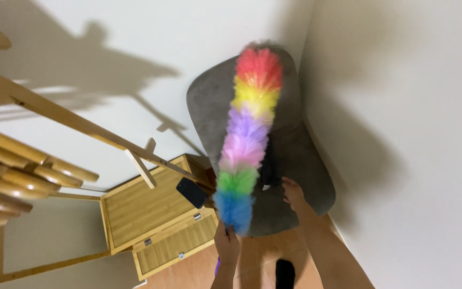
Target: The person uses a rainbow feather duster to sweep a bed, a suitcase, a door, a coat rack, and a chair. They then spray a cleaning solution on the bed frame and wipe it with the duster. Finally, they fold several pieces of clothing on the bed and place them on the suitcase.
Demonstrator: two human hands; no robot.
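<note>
- The left hand (226, 242) is gripping the handle of a rainbow feather duster (247, 144), its fingers curling tight around the handle just below the blue end of the plumes.
- The duster is lying up along the middle of the grey chair (212, 107), its red tip reaching near the chair's top edge and its blue end sitting at the chair's lower edge.
- The right hand (294, 194) is resting on the lower part of the chair, just right of the duster; its fingers are lying close together against the fabric, holding nothing.
- A dark, flat, phone-like thing (192, 192) is showing just left of the chair's lower edge.
- A bamboo cabinet (145, 214) is standing left of the chair, beside it.
- A wooden rack (38, 139) is stretching across well left of the chair.
</note>
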